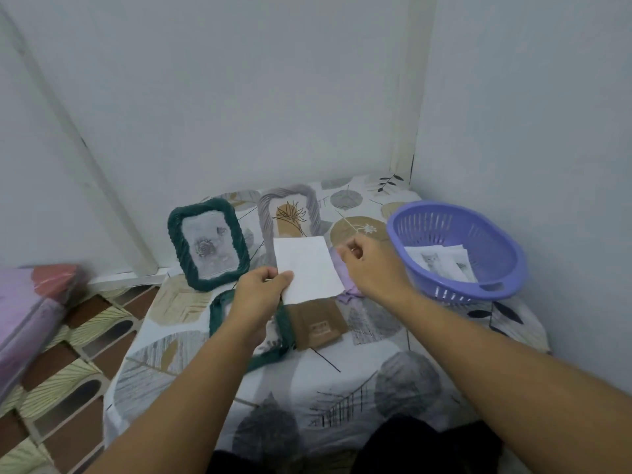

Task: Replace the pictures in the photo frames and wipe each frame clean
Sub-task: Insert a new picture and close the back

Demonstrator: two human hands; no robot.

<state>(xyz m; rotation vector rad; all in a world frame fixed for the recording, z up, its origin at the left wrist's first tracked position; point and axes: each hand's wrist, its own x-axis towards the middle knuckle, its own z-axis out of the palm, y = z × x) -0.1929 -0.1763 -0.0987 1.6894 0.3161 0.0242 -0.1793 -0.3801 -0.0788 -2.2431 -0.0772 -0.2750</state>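
My left hand (258, 290) pinches the lower left corner of a white picture sheet (306, 266), blank side up, above the table. My right hand (371, 265) hovers just right of the sheet with fingers curled, holding nothing I can see. A dark green frame (207, 242) with a grey rose picture lies at the back left. An empty grey frame (290, 208) lies behind the sheet. Another green frame (217, 311) lies flat under my left hand, with its brown backing board (316, 325) beside it. A purple cloth (345, 271) lies partly hidden under my right hand.
A purple plastic basket (455, 248) at the right holds several printed pictures (441, 263), one of a cat. The table wears a leaf-patterned cloth (342, 388) and stands in a corner of white walls. Pink and red bundles (30, 309) lie on the tiled floor at left.
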